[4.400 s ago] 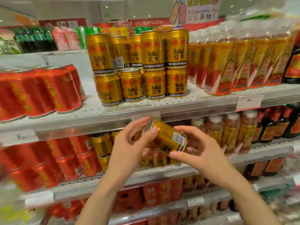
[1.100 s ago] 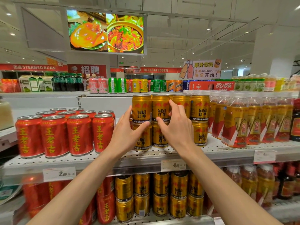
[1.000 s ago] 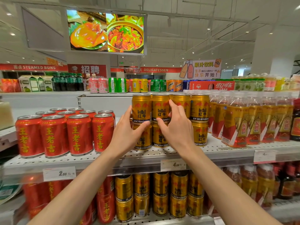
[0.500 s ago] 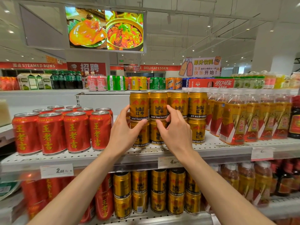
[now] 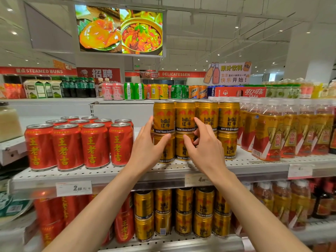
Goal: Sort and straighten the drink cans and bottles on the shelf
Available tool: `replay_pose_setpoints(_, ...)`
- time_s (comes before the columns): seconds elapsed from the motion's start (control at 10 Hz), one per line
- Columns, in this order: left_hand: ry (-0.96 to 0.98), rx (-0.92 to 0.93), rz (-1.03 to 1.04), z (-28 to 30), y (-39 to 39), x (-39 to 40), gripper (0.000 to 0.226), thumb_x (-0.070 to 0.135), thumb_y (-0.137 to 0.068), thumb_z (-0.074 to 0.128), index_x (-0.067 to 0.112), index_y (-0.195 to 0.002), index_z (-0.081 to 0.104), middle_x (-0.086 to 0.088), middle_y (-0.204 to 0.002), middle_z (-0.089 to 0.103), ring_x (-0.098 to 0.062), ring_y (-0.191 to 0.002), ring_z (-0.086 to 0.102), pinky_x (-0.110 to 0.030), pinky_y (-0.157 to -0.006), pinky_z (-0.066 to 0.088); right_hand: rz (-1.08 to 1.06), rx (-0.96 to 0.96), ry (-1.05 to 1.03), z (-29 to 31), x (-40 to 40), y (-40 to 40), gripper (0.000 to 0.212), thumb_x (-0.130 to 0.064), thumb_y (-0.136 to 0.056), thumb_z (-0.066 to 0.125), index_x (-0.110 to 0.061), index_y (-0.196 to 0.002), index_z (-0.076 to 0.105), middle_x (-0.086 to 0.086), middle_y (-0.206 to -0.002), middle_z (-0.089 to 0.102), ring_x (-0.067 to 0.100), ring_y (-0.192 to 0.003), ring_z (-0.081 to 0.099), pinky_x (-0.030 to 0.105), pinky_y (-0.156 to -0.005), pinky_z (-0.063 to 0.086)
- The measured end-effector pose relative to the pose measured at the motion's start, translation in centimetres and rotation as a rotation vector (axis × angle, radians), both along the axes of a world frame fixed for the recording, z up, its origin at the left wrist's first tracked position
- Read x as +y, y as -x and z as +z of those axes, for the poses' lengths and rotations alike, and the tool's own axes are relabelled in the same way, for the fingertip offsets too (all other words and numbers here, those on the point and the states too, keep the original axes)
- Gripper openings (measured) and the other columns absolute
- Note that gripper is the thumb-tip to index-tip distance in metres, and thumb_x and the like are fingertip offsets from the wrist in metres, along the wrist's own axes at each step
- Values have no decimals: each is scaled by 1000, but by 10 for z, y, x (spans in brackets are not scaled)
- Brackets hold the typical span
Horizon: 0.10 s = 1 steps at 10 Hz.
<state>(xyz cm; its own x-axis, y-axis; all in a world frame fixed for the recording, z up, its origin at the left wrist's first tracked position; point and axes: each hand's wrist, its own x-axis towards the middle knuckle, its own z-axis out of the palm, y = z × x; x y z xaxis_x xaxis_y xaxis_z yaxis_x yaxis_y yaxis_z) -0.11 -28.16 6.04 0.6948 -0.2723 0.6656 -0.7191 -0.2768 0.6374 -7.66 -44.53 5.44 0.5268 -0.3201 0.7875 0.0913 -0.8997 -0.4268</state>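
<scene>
Gold Red Bull cans (image 5: 228, 117) stand stacked two high on the middle shelf (image 5: 254, 165). My left hand (image 5: 148, 149) cups the lower left gold can (image 5: 166, 153), thumb across its front and fingers along its left side. My right hand (image 5: 204, 150) lies against the lower row, thumb on the second lower can (image 5: 182, 151), index finger raised to the upper row, fingers apart. It hides the third lower can. Red cans (image 5: 67, 146) stand in rows to the left, and orange-labelled bottles (image 5: 271, 135) to the right.
The shelf below holds more gold cans (image 5: 183, 211), red cans (image 5: 125, 228) and bottles (image 5: 281, 202). Price tags (image 5: 74, 188) hang on the shelf edge. A back row of mixed drinks (image 5: 134, 90) and a hanging food screen (image 5: 120, 30) sit above.
4.4 s ago I held one gold can in both hands below the shelf. Since a second ago both hands stay on the stacked cans; my right index finger has lifted toward the upper row.
</scene>
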Motion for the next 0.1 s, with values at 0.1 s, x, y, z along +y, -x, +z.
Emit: replay_pose_setpoints(0.1, -2, -6, 17, -5, 2, 9, 58, 43, -97, 64, 38, -150, 41, 14, -136, 55, -6, -122, 55, -42, -103, 54, 53, -17, 0, -8, 2, 9, 69, -43, -96, 61, -25, -155, 31, -6, -123, 54, 5, -91, 59, 29, -77, 56)
